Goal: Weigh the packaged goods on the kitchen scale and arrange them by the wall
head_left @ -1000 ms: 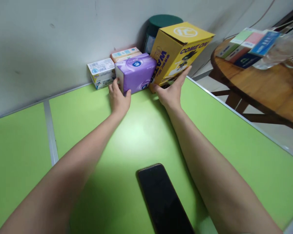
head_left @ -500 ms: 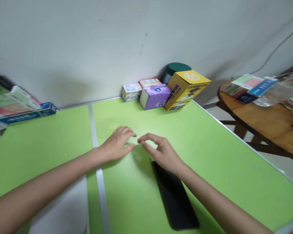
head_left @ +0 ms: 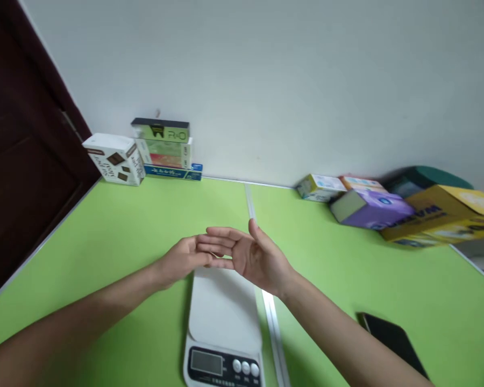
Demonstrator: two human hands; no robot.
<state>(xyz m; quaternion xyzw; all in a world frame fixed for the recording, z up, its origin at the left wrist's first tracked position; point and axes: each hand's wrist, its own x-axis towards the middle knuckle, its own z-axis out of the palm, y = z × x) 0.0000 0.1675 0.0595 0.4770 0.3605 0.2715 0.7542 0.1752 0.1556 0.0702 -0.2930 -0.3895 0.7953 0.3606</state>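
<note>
Head: L hand (head_left: 182,260), R hand (head_left: 258,257) nr scale (head_left: 225,314).

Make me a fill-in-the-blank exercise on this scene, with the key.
The tabletop is ____ in colour.
The scale has ____ round buttons.
Of the left hand and the right hand, the one showing its palm is the ____.
The large box beside the purple pack is mainly ____.

Missing words: green; three; right; yellow.
</note>
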